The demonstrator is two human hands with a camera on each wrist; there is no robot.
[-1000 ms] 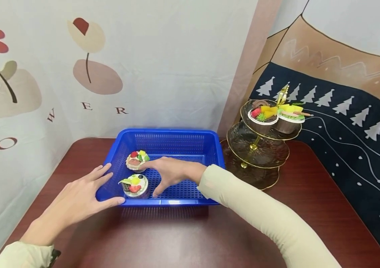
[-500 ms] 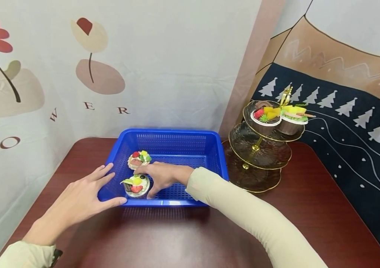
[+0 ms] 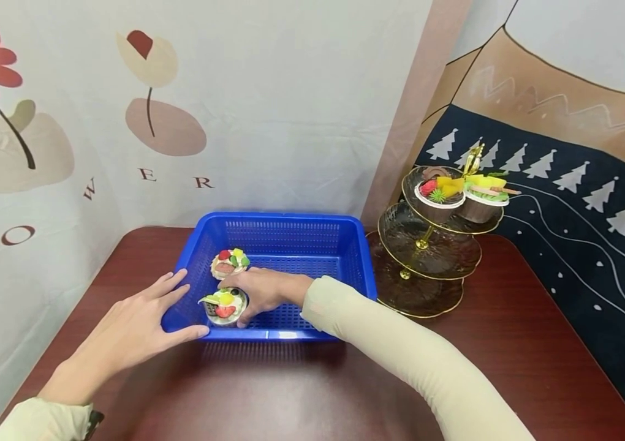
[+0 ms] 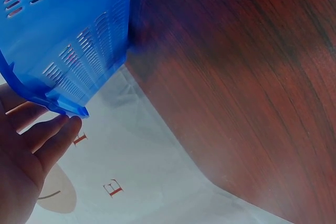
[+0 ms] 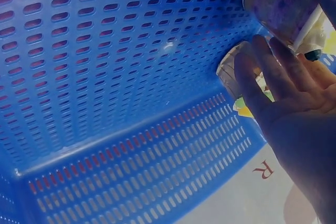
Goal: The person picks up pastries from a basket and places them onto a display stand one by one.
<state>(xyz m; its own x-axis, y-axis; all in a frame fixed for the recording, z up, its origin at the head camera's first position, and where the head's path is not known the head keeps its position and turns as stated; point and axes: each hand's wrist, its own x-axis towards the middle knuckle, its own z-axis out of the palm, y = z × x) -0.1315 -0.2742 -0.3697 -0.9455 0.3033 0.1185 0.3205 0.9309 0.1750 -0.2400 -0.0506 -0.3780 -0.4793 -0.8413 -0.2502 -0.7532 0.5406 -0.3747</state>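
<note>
A blue plastic basket point(image 3: 290, 334) stands on the table with two cupcakes inside, at its left. The near cupcake point(image 3: 227, 300) has cream, a strawberry piece and yellow fruit on top. My right hand point(image 3: 263, 291) holds this near cupcake from its right side, thumb at the front and fingers behind; the right wrist view shows its cup point(image 5: 281, 6) between them. Just behind sits the far cupcake point(image 3: 228, 264), partly hidden by the right hand. My left hand point(image 3: 130, 324) rests on the basket's left front corner, fingers straight along the rim and thumb on the front edge.
To the right of the basket stands a three-tier glass stand point(image 3: 428, 242) with gold rims. Two more cupcakes point(image 3: 439, 195) sit on its top tier. The dark red wooden table point(image 3: 301, 392) meets a printed cloth backdrop point(image 3: 290, 110) behind the basket.
My right hand has moved left and closed in round the near cupcake, its fingers leaving the far cupcake's edge. The left hand stays on the basket corner. The head view has shifted slightly.
</note>
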